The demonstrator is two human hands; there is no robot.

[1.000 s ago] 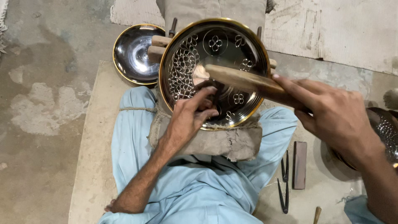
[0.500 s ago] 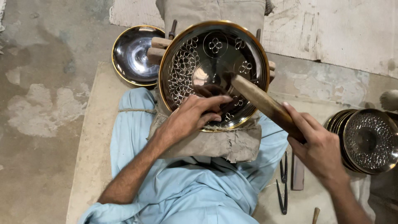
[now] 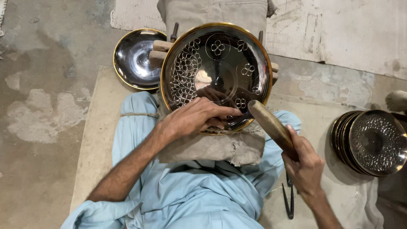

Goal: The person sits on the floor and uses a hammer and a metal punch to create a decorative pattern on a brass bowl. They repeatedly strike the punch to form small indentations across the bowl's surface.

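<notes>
Polished dark metal with a brass-coloured rim: the large round plate [image 3: 216,74] rests tilted on a grey cloth pad [image 3: 212,146] over the person's lap, its upper edge propped against wooden blocks [image 3: 161,53]. Its face bears punched ring and four-petal patterns, densest along the left side. The left hand [image 3: 195,118] lies on the lower part of the plate, fingers curled closed around a small punch tool [image 3: 239,116] whose tip meets the plate near a flower mark; most of the tool is hidden by the fingers. The right hand [image 3: 305,163] is clenched around the handle of a wooden mallet [image 3: 269,125], the mallet head raised just beside the punch at the plate's lower right rim. A second, plain bowl-shaped plate [image 3: 135,57] lies behind and left of the worked plate, touching the blocks. A stack of finished patterned plates [image 3: 373,142] stands well apart at the right. A pair of dark tongs [image 3: 288,199] lies on the board under the right wrist. The person wears light blue clothing and sits on a pale board on a concrete floor [image 3: 38,106].
</notes>
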